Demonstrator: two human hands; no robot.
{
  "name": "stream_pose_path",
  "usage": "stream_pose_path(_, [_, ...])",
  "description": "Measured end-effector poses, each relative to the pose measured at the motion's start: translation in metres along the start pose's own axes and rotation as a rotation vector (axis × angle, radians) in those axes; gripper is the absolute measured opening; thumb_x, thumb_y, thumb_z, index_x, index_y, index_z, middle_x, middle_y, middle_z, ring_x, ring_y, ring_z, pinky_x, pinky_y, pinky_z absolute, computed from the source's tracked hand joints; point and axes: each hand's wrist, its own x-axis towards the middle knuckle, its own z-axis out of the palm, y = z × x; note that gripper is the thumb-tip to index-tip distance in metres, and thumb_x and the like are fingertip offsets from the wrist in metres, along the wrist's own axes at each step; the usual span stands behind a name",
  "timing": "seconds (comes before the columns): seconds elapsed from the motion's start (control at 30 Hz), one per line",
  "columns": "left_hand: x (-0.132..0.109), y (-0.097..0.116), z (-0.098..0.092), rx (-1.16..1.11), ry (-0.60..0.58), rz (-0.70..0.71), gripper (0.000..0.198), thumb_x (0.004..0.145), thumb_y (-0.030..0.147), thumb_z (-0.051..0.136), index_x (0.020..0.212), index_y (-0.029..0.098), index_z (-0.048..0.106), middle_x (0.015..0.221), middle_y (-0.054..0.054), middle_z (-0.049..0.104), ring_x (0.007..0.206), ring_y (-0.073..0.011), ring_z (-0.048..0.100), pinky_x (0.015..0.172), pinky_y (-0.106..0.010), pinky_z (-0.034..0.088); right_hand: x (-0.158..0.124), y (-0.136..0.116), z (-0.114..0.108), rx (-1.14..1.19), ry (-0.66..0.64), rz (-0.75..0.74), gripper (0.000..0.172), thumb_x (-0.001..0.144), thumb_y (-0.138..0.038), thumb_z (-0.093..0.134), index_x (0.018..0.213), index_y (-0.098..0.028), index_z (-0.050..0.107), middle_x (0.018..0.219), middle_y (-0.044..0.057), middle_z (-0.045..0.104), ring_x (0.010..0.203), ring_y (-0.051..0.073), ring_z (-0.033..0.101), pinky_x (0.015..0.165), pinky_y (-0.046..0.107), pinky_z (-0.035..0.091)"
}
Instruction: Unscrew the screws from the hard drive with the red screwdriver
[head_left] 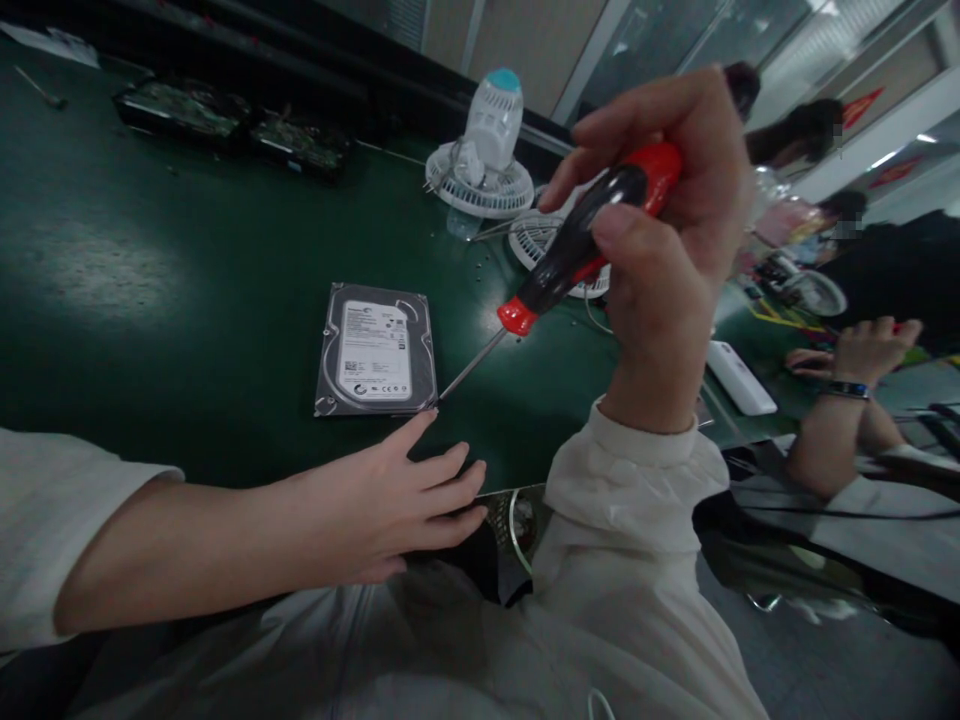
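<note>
A dark green desk (187,260) carries a hard drive (376,350) lying flat, two white fans (484,150), circuit boards (232,120) at the far edge, and a white box (741,377).

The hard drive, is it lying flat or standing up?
Lying flat. The hard drive rests label-up on the green table, with the screwdriver tip at its corner.

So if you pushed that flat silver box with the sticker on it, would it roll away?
Probably not. The hard drive lies flat on the green table with broad faces and square corners, so it would likely slide rather than roll. Its metal casing looks rigid, and probably heavy for its size.
</note>
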Motion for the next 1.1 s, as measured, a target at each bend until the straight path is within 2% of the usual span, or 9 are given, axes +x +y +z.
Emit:
stream_pose_path(0.1, [0.0003,0.0002,0.0005,0.004,0.002,0.004,0.083,0.073,0.066,0.078,0.145,0.032,0.054,0.151,-0.008,0.055,0.135,-0.0312,0.048,0.11,-0.063,0.042,0.0004,-0.0006,-0.0003,-0.057,0.01,-0.025,0.021,0.081,-0.039,0.073,0.099,-0.028,0.069,0.099,0.002,0.064,0.084,0.015,0.065,0.08,0.033,0.054])
stream_pose_path(0.17, [0.0003,0.0001,0.0009,0.007,0.001,0.004,0.084,0.073,0.066,0.079,0.145,0.032,0.053,0.151,-0.008,0.055,0.135,-0.0313,0.048,0.11,-0.064,0.042,0.0012,0.0017,-0.0007,-0.028,-0.003,-0.073,0.026,0.079,-0.037,0.075,0.101,-0.025,0.069,0.098,0.002,0.063,0.085,0.013,0.063,0.08,0.031,0.052])
stream_pose_path(0.27, [0.0003,-0.0001,0.0008,0.02,0.0,0.005,0.084,0.074,0.066,0.078,0.146,0.031,0.052,0.151,-0.008,0.055,0.136,-0.0313,0.048,0.11,-0.063,0.042,0.0019,0.0061,-0.0014,0.04,-0.007,-0.1,0.038,0.075,-0.044,0.075,0.104,-0.019,0.069,0.099,0.002,0.059,0.088,0.013,0.062,0.08,0.029,0.05])
stream_pose_path(0.33, [0.0005,-0.0002,0.0001,0.03,-0.001,0.009,0.083,0.075,0.066,0.077,0.147,0.031,0.052,0.152,-0.007,0.054,0.135,-0.0309,0.047,0.11,-0.062,0.042,0.0017,0.0072,-0.0018,0.048,-0.005,-0.095,0.038,0.076,-0.042,0.075,0.103,-0.017,0.068,0.095,0.001,0.057,0.084,0.011,0.062,0.076,0.027,0.048])
stream_pose_path(0.47, [0.0008,0.0,-0.0017,0.048,-0.012,0.011,0.084,0.075,0.066,0.076,0.148,0.032,0.051,0.152,-0.007,0.053,0.135,-0.0302,0.047,0.109,-0.06,0.044,0.0009,0.0062,-0.0024,0.016,-0.012,-0.075,0.027,0.077,-0.03,0.077,0.099,-0.019,0.067,0.092,-0.001,0.058,0.08,0.008,0.061,0.074,0.025,0.046])
stream_pose_path(0.73, [0.0033,-0.0012,-0.0044,0.053,-0.021,0.006,0.082,0.076,0.064,0.076,0.147,0.032,0.051,0.152,-0.006,0.052,0.133,-0.0296,0.047,0.11,-0.058,0.043,-0.0011,0.0067,-0.0055,0.071,-0.014,-0.06,0.039,0.068,-0.038,0.079,0.102,-0.022,0.07,0.096,-0.001,0.058,0.083,0.01,0.062,0.076,0.027,0.052])
stream_pose_path(0.93, [0.0054,-0.0013,-0.007,0.043,-0.02,0.002,0.081,0.075,0.062,0.078,0.145,0.031,0.053,0.149,-0.005,0.055,0.13,-0.0295,0.049,0.107,-0.057,0.046,-0.0028,0.004,-0.008,0.06,-0.026,-0.052,0.037,0.071,-0.043,0.076,0.105,-0.027,0.072,0.098,0.001,0.059,0.082,0.012,0.063,0.076,0.029,0.054])
stream_pose_path(1.1, [0.0051,-0.0016,-0.0048,0.024,0.012,-0.011,0.081,0.074,0.058,0.08,0.145,0.029,0.054,0.148,-0.007,0.055,0.13,-0.03,0.05,0.108,-0.055,0.045,-0.0024,0.0073,-0.0022,0.121,0.043,-0.113,0.04,0.073,-0.053,0.073,0.102,-0.025,0.073,0.094,0.003,0.058,0.077,0.015,0.061,0.072,0.034,0.051])
